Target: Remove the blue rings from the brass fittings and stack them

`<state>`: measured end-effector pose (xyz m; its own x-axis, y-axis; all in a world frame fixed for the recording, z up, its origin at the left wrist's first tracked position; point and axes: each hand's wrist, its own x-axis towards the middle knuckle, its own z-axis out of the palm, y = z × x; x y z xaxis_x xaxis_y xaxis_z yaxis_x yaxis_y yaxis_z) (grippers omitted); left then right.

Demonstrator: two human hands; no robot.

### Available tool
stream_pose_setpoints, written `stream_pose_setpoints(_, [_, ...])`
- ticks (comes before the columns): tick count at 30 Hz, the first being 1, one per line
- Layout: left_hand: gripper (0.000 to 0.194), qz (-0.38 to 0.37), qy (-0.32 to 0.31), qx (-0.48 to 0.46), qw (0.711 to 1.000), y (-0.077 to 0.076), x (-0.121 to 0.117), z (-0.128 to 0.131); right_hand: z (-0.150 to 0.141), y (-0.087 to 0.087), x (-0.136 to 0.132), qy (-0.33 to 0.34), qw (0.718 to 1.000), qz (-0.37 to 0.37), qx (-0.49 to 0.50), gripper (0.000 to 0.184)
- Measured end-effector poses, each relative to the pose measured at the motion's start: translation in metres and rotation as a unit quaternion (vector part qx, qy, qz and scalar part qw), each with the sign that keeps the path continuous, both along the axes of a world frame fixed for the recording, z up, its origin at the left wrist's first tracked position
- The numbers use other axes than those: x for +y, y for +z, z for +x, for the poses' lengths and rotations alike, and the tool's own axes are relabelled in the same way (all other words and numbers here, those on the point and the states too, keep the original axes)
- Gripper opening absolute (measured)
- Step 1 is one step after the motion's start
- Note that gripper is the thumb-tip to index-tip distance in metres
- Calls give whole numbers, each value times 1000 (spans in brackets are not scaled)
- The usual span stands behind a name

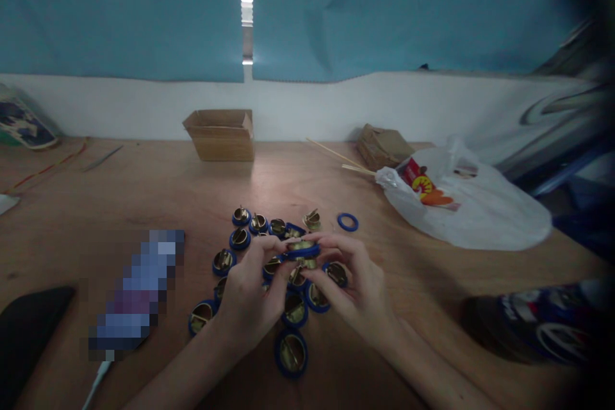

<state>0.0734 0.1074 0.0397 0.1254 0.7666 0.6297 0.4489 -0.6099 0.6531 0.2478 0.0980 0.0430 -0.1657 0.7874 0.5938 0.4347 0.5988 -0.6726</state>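
One round piece (305, 252) | blue-rimmed, brassy, edge-on | left grip (252, 291), right grip (362, 288): both pinched closed around it

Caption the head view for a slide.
Left hand and right hand hold a blue-ringed piece above similar pieces on a table.

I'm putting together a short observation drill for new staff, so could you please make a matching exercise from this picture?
Column one
1. Plain blue ring
2. Cardboard box
3. Plastic bag
4. Blue-rimmed metal piece

Column two
A. Open at the top, near the white wall
B. Held between the left hand and the right hand
C. Whitish, to the right of the thin sticks
D. Lying flat on the wooden table

Right pairs: 1-D, 2-A, 3-C, 4-B
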Motion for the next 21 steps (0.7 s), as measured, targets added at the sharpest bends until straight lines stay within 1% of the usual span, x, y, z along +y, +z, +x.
stream_pose_setpoints(7, [24,-8,-31,-5,999,2,1,-2,0,1,-2,-11,1000,6,-8,37])
stream_pose_setpoints(16, [25,10,-17,18,1000,0,-1,-3,-1,3,-2,-20,1000,14,-12,35])
stream_pose_setpoints(21, [23,4,-23,18,1000,0,-2,-4,-2,5,-3,-23,999,23,-13,34])
